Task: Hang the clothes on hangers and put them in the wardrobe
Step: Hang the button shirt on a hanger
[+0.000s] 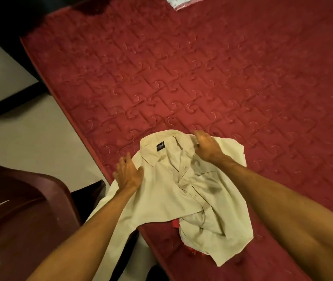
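A crumpled cream shirt (182, 191) lies collar-up near the front edge of a red quilted bed (202, 78), its black neck label showing. One sleeve hangs over the bed's left edge. My left hand (128, 173) presses flat on the shirt's left shoulder, fingers spread. My right hand (204, 147) grips the right shoulder beside the collar, fingers bent over the fabric's far edge. Something red (175, 223) peeks out from under the shirt's lower part; what it is cannot be made out. No hanger or wardrobe is in view.
A maroon plastic chair (23, 203) stands on the pale floor (29, 138) at lower left, close to the bed's edge. A white and red packet (182, 2) lies at the far end of the bed. Dark furniture sits at upper left.
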